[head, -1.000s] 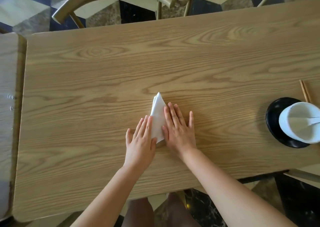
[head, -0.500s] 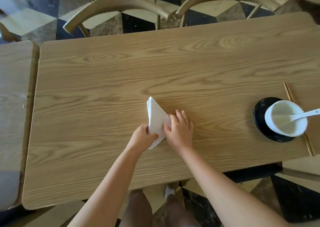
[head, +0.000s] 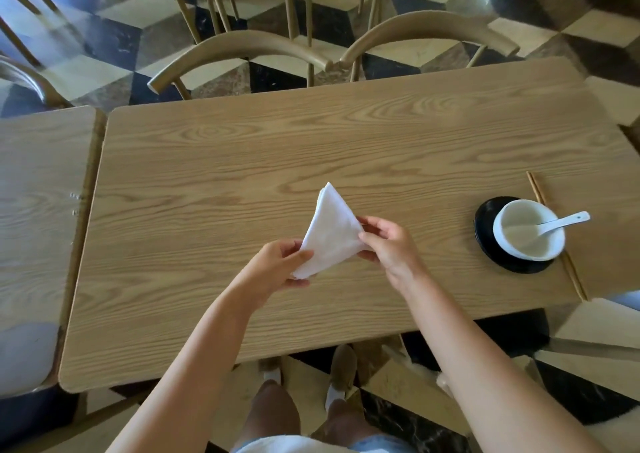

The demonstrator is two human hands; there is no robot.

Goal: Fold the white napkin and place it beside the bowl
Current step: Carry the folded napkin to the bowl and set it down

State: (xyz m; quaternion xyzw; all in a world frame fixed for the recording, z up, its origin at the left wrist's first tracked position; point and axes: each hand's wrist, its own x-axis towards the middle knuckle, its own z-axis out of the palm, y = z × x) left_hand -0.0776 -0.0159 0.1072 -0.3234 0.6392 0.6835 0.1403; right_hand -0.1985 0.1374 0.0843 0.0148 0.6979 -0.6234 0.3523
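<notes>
The white napkin (head: pixel 331 233), folded into a triangle with its tip pointing away from the person, is held above the middle of the wooden table (head: pixel 242 162). The left hand (head: pixel 277 268) pinches its near left corner between thumb and fingers, and the right hand (head: pixel 389 245) pinches its right corner the same way. The white bowl (head: pixel 528 234), with a spoon (head: pixel 562 220) in it, sits on a black saucer (head: pixel 485 231) well off to the right, with chopsticks (head: pixel 536 189) just beyond it.

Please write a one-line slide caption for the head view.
Both hands, left hand and right hand, hold the folded white napkin left of the bowl.
</notes>
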